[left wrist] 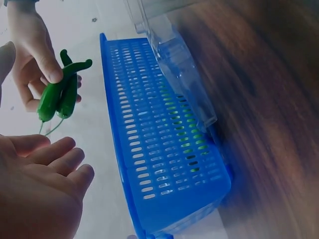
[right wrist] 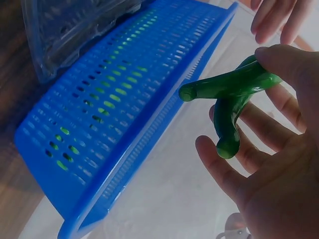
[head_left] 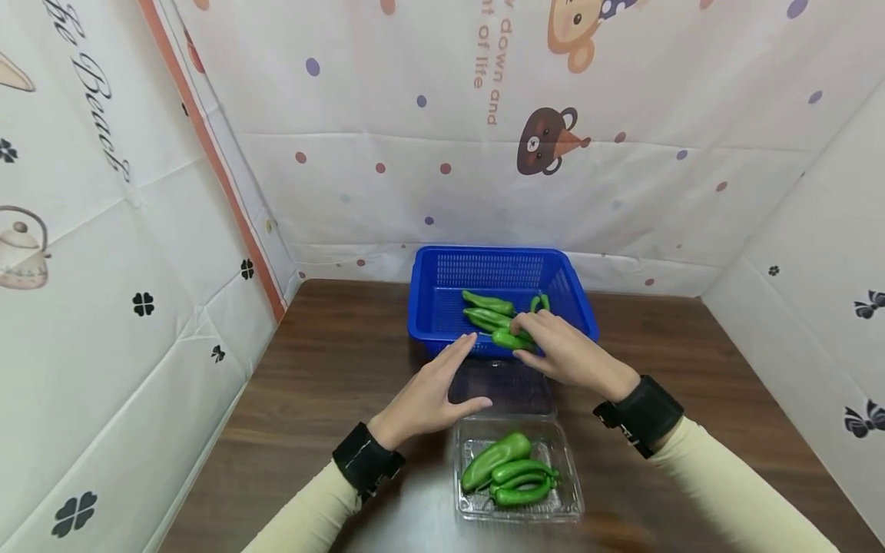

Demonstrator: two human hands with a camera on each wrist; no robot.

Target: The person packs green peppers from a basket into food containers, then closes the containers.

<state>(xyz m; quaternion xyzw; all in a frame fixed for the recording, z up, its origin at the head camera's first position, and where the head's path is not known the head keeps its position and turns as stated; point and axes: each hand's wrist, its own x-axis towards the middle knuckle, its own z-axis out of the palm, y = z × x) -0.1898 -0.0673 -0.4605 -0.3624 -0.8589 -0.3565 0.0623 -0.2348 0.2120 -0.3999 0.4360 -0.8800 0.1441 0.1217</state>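
Note:
My right hand (head_left: 546, 346) pinches two green peppers (head_left: 513, 339) between thumb and fingers, just over the near rim of the blue slotted basket (head_left: 498, 252). The right wrist view shows the peppers (right wrist: 234, 97) against my fingers, and they (left wrist: 59, 94) hang stem-down in the left wrist view. More peppers (head_left: 488, 304) lie inside the basket. My left hand (head_left: 449, 380) is open with straight fingers, beside the raised lid (head_left: 512, 390) of a clear plastic clamshell box (head_left: 574, 495). Several peppers (head_left: 508, 470) lie in the box's tray.
Everything stands on a dark wooden table (head_left: 332, 369), with patterned cloth walls (head_left: 387, 153) at the back and on both sides. The basket sits at the table's far edge and the box at the near middle. Bare wood lies to the left and right of both.

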